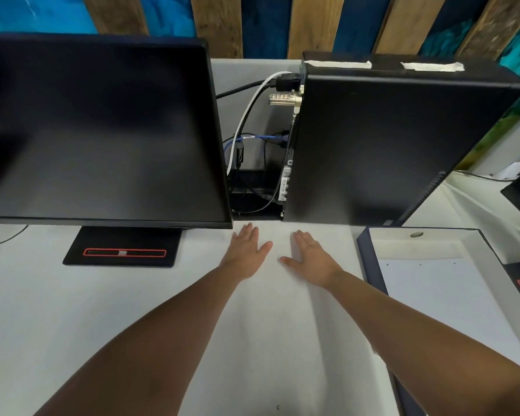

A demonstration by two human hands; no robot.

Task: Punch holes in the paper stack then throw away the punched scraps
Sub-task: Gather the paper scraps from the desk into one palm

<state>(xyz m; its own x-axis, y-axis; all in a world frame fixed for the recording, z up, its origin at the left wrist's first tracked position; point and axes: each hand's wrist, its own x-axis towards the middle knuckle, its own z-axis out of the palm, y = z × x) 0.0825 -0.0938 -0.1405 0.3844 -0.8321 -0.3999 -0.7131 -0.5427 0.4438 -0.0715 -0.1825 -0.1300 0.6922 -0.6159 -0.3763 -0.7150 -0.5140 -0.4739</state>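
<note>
Both hands, left hand [246, 250] and right hand [311, 259], lie flat and released, grasping nothing, on the table [72, 310], apparently resting before reaching the paper stack [445, 292] at three o'clock.

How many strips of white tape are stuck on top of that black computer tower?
2. Both lie on the top of the black computer tower: one tape strip near its left corner, the other strip further right. Any beyond the tower's far edge would be hidden.
</note>
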